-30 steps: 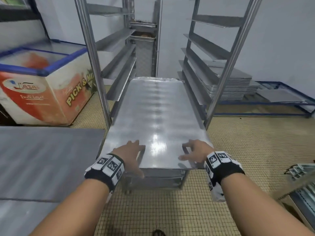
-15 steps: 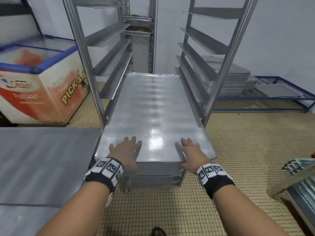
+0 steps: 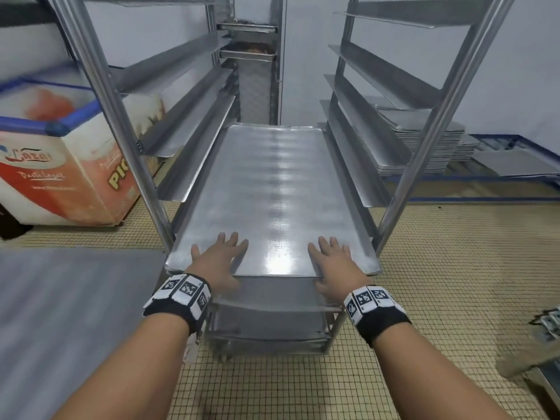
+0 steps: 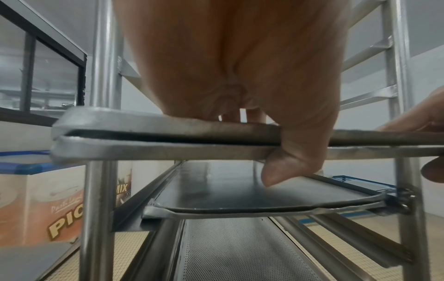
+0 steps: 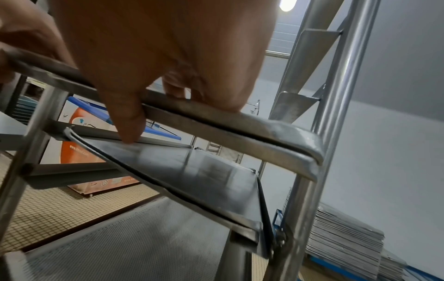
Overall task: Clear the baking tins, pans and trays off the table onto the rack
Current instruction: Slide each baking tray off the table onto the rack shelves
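Observation:
A large flat metal baking tray lies on a low pair of runners in the steel rack, its near edge sticking out a little. My left hand and right hand rest flat on its near edge, fingers straight on top. In the left wrist view the tray rim sits right on a second rim, and my thumb hangs down in front of both. The right wrist view shows the same rim under my palm. Lower runners carry a dark tray and a perforated tray.
A grey table is at my left. Behind it stands an orange and white chest freezer. A stack of flat trays sits on a low blue frame to the right. Another rack stands behind. The floor is tiled.
The tray has slid deeper into the rack. My hands went from holding its near edge with curled fingers to lying flat on it, and moved forward with it.

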`<action>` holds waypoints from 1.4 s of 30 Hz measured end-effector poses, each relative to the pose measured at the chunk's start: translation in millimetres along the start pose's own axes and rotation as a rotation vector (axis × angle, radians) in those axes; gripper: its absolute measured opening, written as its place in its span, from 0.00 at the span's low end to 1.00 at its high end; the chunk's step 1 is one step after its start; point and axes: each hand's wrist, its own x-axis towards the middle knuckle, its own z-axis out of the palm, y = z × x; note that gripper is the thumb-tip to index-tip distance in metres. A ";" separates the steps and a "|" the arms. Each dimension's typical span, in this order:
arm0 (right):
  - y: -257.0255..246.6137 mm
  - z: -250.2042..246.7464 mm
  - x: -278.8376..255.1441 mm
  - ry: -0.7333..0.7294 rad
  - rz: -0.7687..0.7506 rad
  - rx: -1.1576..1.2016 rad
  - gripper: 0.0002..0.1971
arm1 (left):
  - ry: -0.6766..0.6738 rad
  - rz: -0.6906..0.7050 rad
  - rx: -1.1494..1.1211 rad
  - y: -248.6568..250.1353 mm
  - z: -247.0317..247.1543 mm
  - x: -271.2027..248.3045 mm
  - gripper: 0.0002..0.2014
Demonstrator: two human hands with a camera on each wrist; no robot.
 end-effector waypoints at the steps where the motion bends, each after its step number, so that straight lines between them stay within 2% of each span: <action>1: 3.2 -1.0 7.6 0.002 -0.003 -0.009 0.37 | 0.001 0.002 0.004 -0.5 -2.3 7.5 0.49; 9: 23.6 -3.3 59.9 0.021 -0.017 -0.064 0.37 | 0.035 -0.009 0.016 -5.1 -17.3 59.2 0.48; 18: 37.9 -7.5 98.7 0.033 -0.025 -0.066 0.36 | 0.011 -0.015 0.013 -7.6 -34.1 94.0 0.49; 32: 46.1 -5.5 120.1 0.051 -0.030 -0.116 0.36 | 0.020 -0.033 0.080 -2.4 -41.4 111.2 0.47; 35: 45.4 -12.2 117.7 0.034 -0.028 -0.085 0.34 | 0.079 -0.068 0.171 1.6 -32.4 108.3 0.44; 39: 40.8 -16.1 102.2 0.103 -0.044 -0.069 0.25 | 0.203 -0.118 0.241 2.6 -11.3 91.9 0.41; 42: 32.5 -11.9 82.6 0.133 -0.014 -0.102 0.26 | 0.259 -0.093 0.254 -1.1 0.3 66.5 0.40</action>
